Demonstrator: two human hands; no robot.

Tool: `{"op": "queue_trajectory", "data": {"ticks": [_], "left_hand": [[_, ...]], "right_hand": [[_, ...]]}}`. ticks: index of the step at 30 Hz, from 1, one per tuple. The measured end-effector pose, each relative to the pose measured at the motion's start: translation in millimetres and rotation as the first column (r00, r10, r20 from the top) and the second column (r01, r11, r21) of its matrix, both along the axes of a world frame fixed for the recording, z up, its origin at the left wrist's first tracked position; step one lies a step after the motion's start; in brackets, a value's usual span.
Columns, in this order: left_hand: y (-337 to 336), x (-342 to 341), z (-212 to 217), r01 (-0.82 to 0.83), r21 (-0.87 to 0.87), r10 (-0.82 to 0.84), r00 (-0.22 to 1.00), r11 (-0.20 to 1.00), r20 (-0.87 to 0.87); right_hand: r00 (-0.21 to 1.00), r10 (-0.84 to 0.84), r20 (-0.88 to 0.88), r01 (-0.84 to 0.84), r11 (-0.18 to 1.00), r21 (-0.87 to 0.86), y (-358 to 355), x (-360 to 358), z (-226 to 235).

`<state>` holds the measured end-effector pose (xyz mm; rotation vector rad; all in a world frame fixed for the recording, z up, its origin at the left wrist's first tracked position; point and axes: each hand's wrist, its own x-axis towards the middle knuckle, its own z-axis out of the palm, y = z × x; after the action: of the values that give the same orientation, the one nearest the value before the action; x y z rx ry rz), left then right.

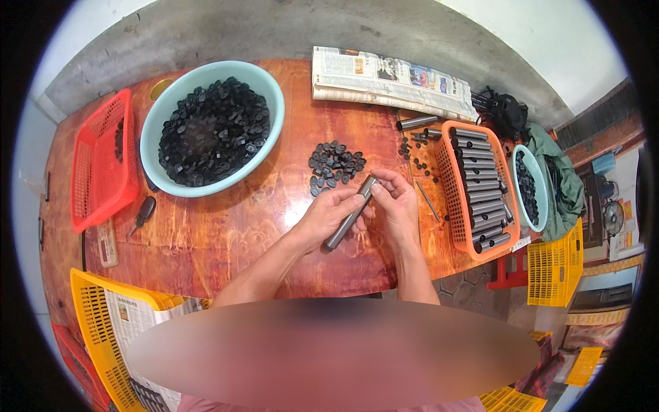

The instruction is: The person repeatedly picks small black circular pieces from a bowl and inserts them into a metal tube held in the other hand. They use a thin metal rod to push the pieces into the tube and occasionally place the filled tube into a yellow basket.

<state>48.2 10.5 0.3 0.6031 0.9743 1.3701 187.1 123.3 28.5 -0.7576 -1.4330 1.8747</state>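
Both hands are on one dark grey metal tube [341, 231], which slants over the near middle of the table. My left hand [334, 211] wraps the tube's middle, thumb on top. At the tube's far end, my right hand [395, 198] pinches with thumb and fingers; whether a small part sits there is hidden. Just beyond my left hand lies a loose pile of small black oval plastic caps [336, 163]. To my right, an orange basket [449, 175] holds several similar tubes laid in a stack.
A big light-blue basin [276, 110] full of black caps stands at the left, beside a red basket [103, 185] and a black-handled tool [145, 210]. Folded newspaper [391, 79] lies at the back. Right of the orange basket is a smaller blue basin [542, 199]. A thin rod [428, 201] lies near my right hand.
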Motion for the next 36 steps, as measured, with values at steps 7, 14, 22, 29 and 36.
{"op": "queue_trajectory", "data": {"ticks": [7,14,22,29,36], "left_hand": [[-3.0,5.9,-3.3,-0.046,0.077,0.065,0.963,0.996,-0.26],[-9.5,12.9,6.6,-0.099,0.159,0.178,0.758,0.982,-0.627],[-31.7,23.3,17.8,0.046,0.315,0.312,0.048,0.948,-0.949],[-41.9,19.0,10.3,0.154,0.306,0.341,-0.333,0.939,-0.879],[-41.1,16.8,2.1,0.156,0.394,0.424,-0.319,0.906,-0.848]], "right_hand": [[0.998,-0.058,-0.021,0.058,0.998,0.018,1.4,9.1,-4.5],[0.987,0.051,0.155,-0.065,0.994,0.082,9.3,27.6,-1.5],[0.931,0.235,0.279,-0.278,0.953,0.124,13.4,38.1,-5.5],[0.896,0.31,0.317,-0.366,0.921,0.134,11.1,32.7,-18.3],[0.901,0.312,0.301,-0.385,0.895,0.226,8.8,32.1,-30.6]]}}
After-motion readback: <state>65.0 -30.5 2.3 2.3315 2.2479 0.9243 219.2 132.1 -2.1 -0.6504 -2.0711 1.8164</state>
